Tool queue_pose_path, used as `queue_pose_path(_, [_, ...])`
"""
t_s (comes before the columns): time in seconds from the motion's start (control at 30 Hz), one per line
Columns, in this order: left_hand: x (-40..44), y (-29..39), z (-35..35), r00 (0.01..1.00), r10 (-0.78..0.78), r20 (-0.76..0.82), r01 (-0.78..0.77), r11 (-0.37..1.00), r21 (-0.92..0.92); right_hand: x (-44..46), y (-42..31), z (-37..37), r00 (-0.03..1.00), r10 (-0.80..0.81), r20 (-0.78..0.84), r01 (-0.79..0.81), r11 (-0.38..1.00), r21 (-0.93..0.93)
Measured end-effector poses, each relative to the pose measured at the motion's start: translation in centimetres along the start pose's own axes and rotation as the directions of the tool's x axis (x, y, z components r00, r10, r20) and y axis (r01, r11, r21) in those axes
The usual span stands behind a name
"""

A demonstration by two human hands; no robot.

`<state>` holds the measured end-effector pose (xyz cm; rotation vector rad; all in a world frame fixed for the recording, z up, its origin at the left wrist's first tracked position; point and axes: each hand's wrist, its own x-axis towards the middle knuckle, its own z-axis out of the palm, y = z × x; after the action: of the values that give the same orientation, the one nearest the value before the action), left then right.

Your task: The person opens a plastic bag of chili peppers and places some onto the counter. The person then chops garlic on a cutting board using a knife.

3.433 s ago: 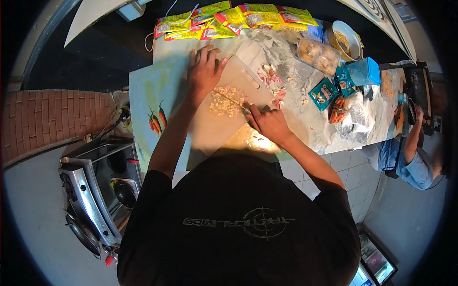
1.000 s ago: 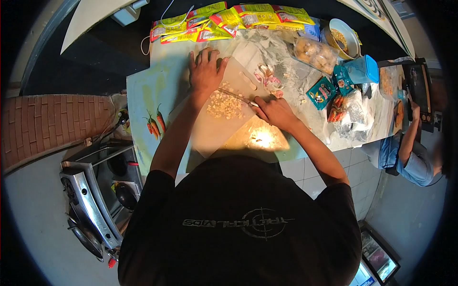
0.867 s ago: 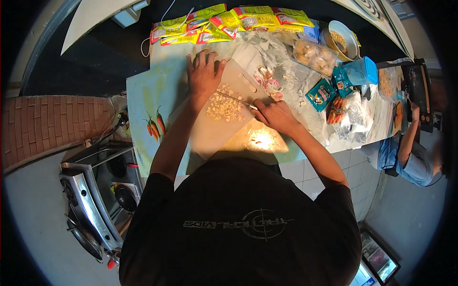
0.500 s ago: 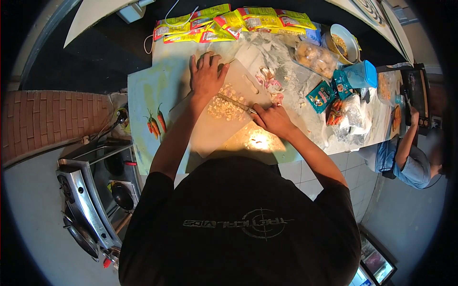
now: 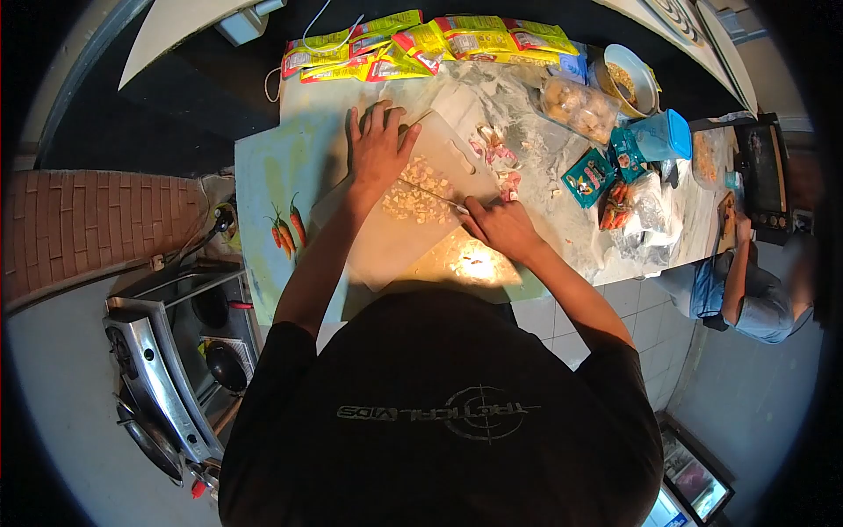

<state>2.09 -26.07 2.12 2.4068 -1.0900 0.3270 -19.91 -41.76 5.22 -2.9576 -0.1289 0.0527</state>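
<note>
My right hand (image 5: 507,228) is closed round the handle of a knife (image 5: 428,190). Its blade points left, across a pile of pale chopped garlic (image 5: 411,207) on a white cutting board (image 5: 378,255). My left hand (image 5: 379,151) lies with fingers spread on the upper left part of the board, close to the knife's tip; whether it touches the blade I cannot tell. Garlic skins (image 5: 499,151) lie just past the board's right side. Left of the board rest several red chillies (image 5: 285,230).
Yellow packets (image 5: 430,44) line the back edge. To the right are a bowl (image 5: 645,83), a bag of brownish food (image 5: 580,107), green sachets (image 5: 590,177), a blue container (image 5: 663,136) and bagged chillies (image 5: 616,206). A stove (image 5: 158,369) stands lower left; a co-worker (image 5: 746,299) is at far right.
The knife has shifted slightly over the garlic, and my left hand has moved only a little. At far right, the co-worker's hand has come down and to the left.
</note>
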Motion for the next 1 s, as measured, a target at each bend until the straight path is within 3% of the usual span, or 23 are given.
queue_pose_path(0.47, [-1.7,0.7,-1.6,1.000,-0.023,-0.020,0.023,1.000,0.015,-0.8,-1.8,-0.7,0.999,-0.024,-0.045,0.023,0.999,-0.024])
queue_pose_path(0.53, [-2.6,0.5,-0.9,1.000,-0.029,-0.011,0.029,0.999,0.015,-0.8,-1.8,0.8,0.984,-0.056,-0.172,0.040,0.995,-0.090])
queue_pose_path(0.77, [-3.0,0.6,-1.3,0.999,-0.043,-0.017,0.042,0.997,-0.065,-0.9,-2.1,0.5,0.976,-0.049,-0.214,0.035,0.997,-0.069])
queue_pose_path(0.87, [-1.9,0.9,-2.1,0.997,-0.046,-0.059,0.040,0.995,-0.092,-1.0,-2.5,-0.7,0.986,-0.001,-0.169,0.001,1.000,0.004])
queue_pose_path(0.93, [-1.4,1.0,-2.5,0.995,-0.053,-0.080,0.045,0.995,-0.094,-1.1,-2.5,-0.9,0.998,0.052,0.033,-0.054,0.996,0.069])
queue_pose_path(1.0, [-1.1,1.3,-2.7,0.996,-0.035,-0.085,0.028,0.997,-0.077,-1.3,-2.5,-0.2,0.999,0.044,0.019,-0.045,0.997,0.069])
